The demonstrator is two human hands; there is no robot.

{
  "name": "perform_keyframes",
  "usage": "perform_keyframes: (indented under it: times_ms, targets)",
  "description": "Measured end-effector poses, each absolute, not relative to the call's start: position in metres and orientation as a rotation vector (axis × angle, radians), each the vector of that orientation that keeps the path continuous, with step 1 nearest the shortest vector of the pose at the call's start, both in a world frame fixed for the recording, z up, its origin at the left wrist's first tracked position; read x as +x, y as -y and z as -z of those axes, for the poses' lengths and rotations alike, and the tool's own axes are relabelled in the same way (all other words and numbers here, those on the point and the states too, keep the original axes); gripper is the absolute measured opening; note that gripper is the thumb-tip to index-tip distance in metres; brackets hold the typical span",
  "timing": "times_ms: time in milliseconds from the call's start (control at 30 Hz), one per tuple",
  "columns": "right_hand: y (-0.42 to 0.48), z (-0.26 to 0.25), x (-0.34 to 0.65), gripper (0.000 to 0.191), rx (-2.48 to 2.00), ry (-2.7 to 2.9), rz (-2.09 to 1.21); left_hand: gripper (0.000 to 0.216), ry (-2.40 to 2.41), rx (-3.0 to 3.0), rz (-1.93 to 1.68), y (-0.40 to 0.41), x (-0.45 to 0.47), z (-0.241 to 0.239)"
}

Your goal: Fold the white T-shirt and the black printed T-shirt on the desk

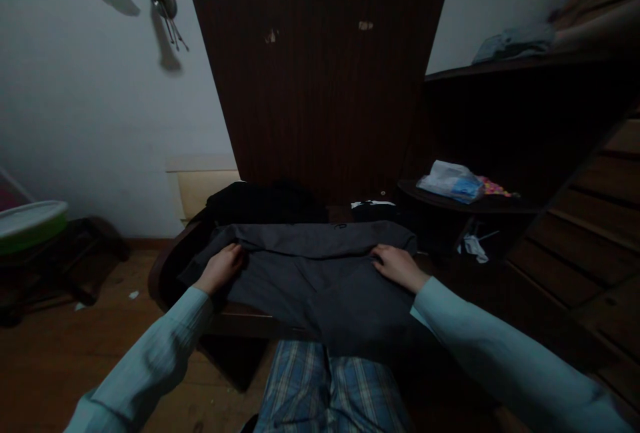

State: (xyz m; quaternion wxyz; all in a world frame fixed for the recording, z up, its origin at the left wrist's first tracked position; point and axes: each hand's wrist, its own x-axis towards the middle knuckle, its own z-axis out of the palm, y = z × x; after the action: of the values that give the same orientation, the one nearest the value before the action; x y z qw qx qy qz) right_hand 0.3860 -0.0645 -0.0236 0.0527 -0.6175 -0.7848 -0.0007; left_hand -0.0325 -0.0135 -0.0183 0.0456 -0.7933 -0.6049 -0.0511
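Observation:
A pair of dark grey trousers (320, 279), as it appears from the broad waistband and a small dark cord at its top edge, lies spread across a dark wooden bench-like surface. My left hand (223, 267) is closed on the cloth near the left end of the waistband. Toward the other end, my right hand (399, 266) pinches the fabric just under the band. Between both hands the cloth is stretched out with a few creases. Its lower part hangs over the front edge, above my checked blue legwear (330, 386).
Behind the trousers lies a heap of black cloth (265, 203). A tall dark wooden panel (320, 86) rises at the back. Right of it, a corner shelf (470, 208) holds a plastic packet (453, 183). A green-and-white tub (35, 226) stands at left.

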Motion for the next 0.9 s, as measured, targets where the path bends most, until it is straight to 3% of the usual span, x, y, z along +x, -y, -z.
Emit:
perform_keyframes:
  times_ms: [167, 333, 567, 900]
  targets:
    - [0.062, 0.015, 0.375, 0.019, -1.982, 2.542, 0.257, 0.038, 1.865, -2.363, 0.124, 0.007, -0.046, 0.027]
    - [0.063, 0.016, 0.375, 0.025, -1.857, 2.612, 0.377, 0.038, 1.816, -2.465, 0.13, 0.003, -0.048, 0.033]
    - [0.087, 0.029, 0.39, 0.025, -2.026, 2.518, 0.162, 0.036, 1.766, -2.486, 0.2, 0.016, -0.045, 0.034]
    - [0.075, 0.022, 0.385, 0.027, -2.093, 2.528, 0.19, 0.031, 1.947, -2.383, 0.188, 0.006, -0.037, 0.027]
